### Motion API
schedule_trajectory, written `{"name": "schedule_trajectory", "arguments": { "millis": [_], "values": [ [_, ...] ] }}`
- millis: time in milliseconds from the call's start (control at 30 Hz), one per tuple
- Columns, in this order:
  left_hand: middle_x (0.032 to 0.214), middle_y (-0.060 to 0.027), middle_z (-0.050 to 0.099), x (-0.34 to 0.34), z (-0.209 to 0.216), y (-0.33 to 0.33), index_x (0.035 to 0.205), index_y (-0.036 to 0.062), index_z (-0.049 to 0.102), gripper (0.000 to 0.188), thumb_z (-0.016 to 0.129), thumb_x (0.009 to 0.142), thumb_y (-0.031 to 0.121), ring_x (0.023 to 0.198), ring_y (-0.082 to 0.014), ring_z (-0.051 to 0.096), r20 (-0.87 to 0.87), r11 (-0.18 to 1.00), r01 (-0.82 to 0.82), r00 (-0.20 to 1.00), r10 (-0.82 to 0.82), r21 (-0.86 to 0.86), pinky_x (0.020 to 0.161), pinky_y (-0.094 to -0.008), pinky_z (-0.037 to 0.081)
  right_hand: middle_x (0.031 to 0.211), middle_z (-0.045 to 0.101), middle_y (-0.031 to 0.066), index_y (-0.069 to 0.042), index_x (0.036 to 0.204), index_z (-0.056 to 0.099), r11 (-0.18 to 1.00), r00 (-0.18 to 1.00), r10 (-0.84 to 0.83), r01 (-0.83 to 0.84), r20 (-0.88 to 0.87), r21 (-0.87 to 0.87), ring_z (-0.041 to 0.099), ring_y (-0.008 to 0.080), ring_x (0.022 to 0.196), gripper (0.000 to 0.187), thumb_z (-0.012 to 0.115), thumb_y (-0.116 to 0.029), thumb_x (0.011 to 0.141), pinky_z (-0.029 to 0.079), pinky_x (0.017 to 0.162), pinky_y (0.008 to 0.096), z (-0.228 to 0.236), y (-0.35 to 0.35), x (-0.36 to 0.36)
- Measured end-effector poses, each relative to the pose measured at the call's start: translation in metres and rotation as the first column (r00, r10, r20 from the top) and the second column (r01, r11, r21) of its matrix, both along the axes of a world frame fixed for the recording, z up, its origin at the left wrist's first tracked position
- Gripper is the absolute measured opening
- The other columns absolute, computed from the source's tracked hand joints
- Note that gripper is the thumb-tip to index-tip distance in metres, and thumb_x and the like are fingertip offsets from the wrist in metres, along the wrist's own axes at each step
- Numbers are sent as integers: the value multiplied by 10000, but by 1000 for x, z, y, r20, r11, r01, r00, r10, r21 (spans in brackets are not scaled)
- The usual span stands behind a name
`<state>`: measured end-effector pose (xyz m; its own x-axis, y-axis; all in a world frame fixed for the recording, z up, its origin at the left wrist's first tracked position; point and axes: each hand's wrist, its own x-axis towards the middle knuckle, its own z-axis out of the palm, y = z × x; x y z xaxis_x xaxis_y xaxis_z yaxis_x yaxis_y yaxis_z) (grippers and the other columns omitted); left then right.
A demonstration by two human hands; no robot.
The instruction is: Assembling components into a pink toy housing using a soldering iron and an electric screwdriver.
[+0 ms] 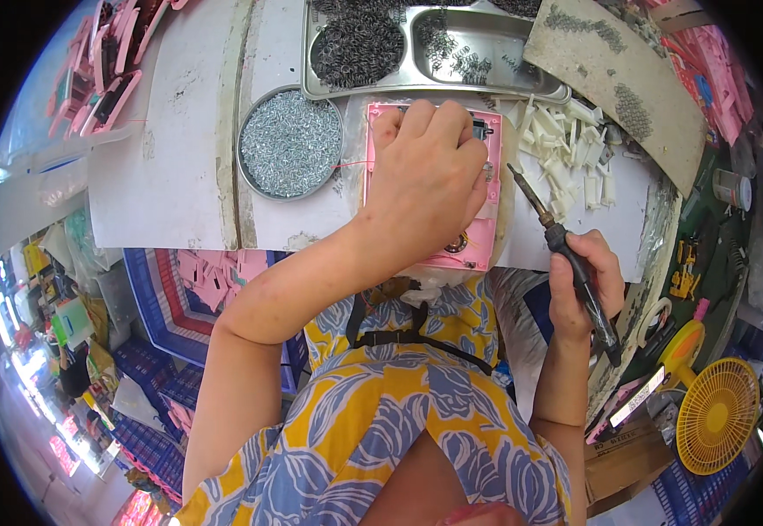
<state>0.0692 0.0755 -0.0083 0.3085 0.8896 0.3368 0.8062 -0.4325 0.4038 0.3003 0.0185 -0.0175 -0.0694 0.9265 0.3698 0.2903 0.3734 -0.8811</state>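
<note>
On the work surface in front of me lies a pink plastic housing (478, 230) with dark parts and thin wires inside. My left hand (425, 180) reaches over it, fingers curled down and closed at its far end. Whatever those fingertips pinch is hidden beneath the hand. A red wire (352, 164) sticks out past the housing's left side. My right hand (596, 276) is wrapped around the black handle of a soldering iron (567, 250). The iron's metal tip points up and left, just off the housing's right edge, apart from it.
A round tin of small silvery screws (289, 145) stands left of the housing. Behind it is a metal tray (399, 92) of dark springs. White plastic pieces (565, 149) lie to the right, below a board (613, 79) with springs. A yellow fan (716, 416) stands lower right.
</note>
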Motion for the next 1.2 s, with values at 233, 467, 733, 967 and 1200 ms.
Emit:
{"name": "schedule_trajectory", "arguments": {
  "millis": [233,467,733,967,1200],
  "values": [
    [968,-51,552,5,5,4,776,92,658,92,712,763,164,948,-261,517,-39,1000,-18,999,17,-26,860,-456,336,745,599,73,10,1044,673,1000,1000,8,-7,13,-11,526,150,639,252,780,-26,819,389,572,257,-2,1,-1],
    [969,-53,548,4,4,3,781,91,658,89,717,761,155,945,-265,515,-29,1000,-16,999,16,-26,861,-457,337,714,578,61,10,1035,676,1000,1000,19,-19,22,6,507,154,620,251,780,-22,809,381,564,263,-3,4,-4],
    [958,-53,547,7,2,3,774,85,652,93,717,737,141,934,-260,515,-34,1000,-30,999,30,0,855,-447,336,697,568,67,1,1028,681,998,994,44,-47,101,29,498,174,602,259,790,-18,793,379,550,280,0,6,-8],
    [954,-52,550,8,1,3,775,83,648,101,710,734,152,920,-255,513,-57,999,-35,998,36,14,851,-433,338,664,579,76,-8,1033,673,974,978,71,-110,195,198,524,220,563,313,802,17,750,407,528,317,-3,9,-16],
    [956,-53,548,7,-1,3,777,85,639,118,707,735,171,924,-252,513,-62,999,-36,997,37,27,852,-433,339,686,600,92,3,1045,665,950,957,75,-154,280,272,539,237,564,349,801,45,726,415,523,328,-4,7,-15]
  ]
}}
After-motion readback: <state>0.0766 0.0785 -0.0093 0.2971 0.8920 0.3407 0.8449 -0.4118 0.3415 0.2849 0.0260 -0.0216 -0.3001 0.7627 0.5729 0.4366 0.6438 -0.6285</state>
